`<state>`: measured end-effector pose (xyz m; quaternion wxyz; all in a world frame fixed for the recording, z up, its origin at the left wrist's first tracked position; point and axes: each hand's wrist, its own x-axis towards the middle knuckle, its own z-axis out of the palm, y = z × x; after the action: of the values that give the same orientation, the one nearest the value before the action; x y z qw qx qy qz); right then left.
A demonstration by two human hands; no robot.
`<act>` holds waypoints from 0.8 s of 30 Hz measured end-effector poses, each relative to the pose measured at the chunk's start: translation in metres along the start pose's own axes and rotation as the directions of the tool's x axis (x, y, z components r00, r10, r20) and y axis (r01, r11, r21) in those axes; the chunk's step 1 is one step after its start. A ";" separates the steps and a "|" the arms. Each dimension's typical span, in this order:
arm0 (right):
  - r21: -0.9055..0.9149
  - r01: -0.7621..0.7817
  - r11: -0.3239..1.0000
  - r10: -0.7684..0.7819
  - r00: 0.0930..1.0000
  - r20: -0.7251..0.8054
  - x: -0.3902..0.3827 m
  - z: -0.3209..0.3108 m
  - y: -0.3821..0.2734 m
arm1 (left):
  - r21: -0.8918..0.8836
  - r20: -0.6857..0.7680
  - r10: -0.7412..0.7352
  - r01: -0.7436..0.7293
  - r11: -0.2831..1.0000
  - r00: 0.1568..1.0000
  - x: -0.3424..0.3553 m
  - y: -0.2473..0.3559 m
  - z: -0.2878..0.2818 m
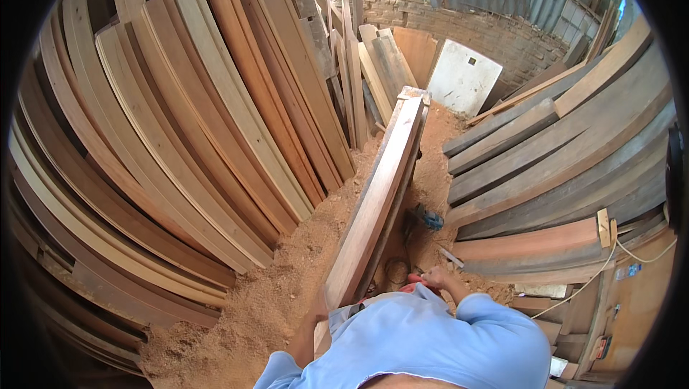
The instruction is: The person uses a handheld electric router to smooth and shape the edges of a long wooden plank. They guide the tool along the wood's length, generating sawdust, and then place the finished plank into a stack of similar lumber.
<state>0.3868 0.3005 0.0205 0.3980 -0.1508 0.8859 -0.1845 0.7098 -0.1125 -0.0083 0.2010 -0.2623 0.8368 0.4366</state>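
Observation:
A long pale wooden beam (pixel 379 195) stretches away from me on a narrow bench, its far end against a small wooden block (pixel 414 93). My left hand (pixel 318 311) is at the left edge of the beam's near end; its fingers do not show clearly. In front of my body, right of the beam, my right hand (pixel 435 278) is closed on a red thing (pixel 415 278), mostly hidden by my blue shirt, so I cannot make out its kind. A blue power tool (pixel 431 219) lies low beside the bench, with a dark cord (pixel 395 268) near it.
Many long planks (pixel 208 116) lean in a row along the left. Thick grey timbers (pixel 545 138) are stacked at the right. Sawdust (pixel 265 303) covers the floor. A white panel (pixel 465 77) leans before a brick wall (pixel 495 30). A thin cord (pixel 585 285) hangs at the right.

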 end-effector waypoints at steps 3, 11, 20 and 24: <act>0.041 -0.008 0.999 0.008 1.000 -0.013 0.009 -0.016 -0.031 | -0.093 0.054 0.092 -0.087 0.992 0.994 0.011 0.009 -0.003; 0.255 0.031 0.967 0.024 0.978 -0.208 -0.006 0.018 -0.004 | -0.222 0.115 0.258 -0.229 0.948 0.959 0.045 0.010 -0.003; 0.002 -0.002 1.000 0.002 0.998 -0.056 -0.035 0.076 0.115 | -0.051 0.022 0.087 -0.086 0.995 0.996 0.034 0.037 0.013; 0.481 -0.261 0.837 0.295 0.956 0.005 -0.047 0.063 0.095 | -0.022 -0.003 -0.046 0.046 0.999 0.999 0.037 0.070 0.004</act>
<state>0.4538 0.3915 -0.0304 0.4143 0.0883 0.8388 -0.3420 0.6380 -0.0852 0.0125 0.2067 -0.2844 0.8261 0.4404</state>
